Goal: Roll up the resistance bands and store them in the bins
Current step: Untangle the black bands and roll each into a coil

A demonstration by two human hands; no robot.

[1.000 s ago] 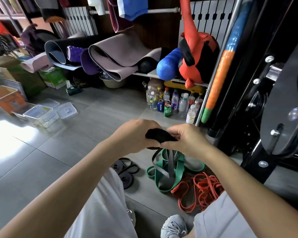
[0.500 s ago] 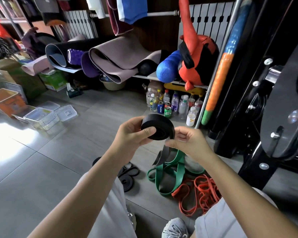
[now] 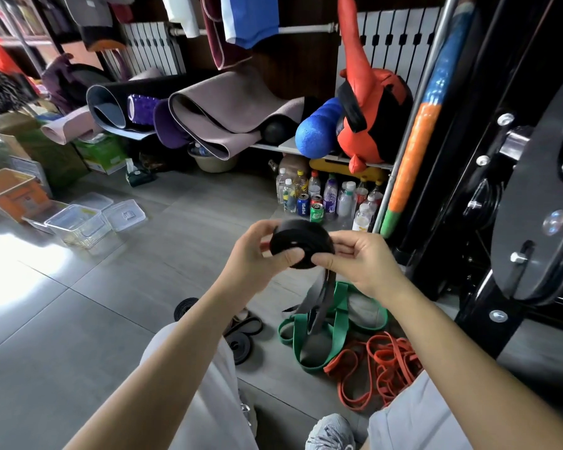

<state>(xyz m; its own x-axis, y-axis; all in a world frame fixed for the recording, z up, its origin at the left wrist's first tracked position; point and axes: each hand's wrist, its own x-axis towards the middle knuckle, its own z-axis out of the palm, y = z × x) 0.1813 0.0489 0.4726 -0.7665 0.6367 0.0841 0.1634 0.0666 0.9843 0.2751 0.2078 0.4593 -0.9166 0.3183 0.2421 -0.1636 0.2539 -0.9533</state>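
My left hand [image 3: 257, 254] and right hand [image 3: 361, 264] both grip a black roll [image 3: 301, 243] in the air above the green band [image 3: 330, 349], which lies on the floor. A second ago the hands were bunched over the roll, lower down. Now it is raised and turned face-on, and it looks thick and tight. A loose tail [image 3: 319, 297] hangs from it down to the green band. I judge this roll nearly finished. The bins [image 3: 78, 225] stand far left of the green band.

"PEPSI" on blue can [image 3: 303, 204] among floor bottles; other labels unreadable.
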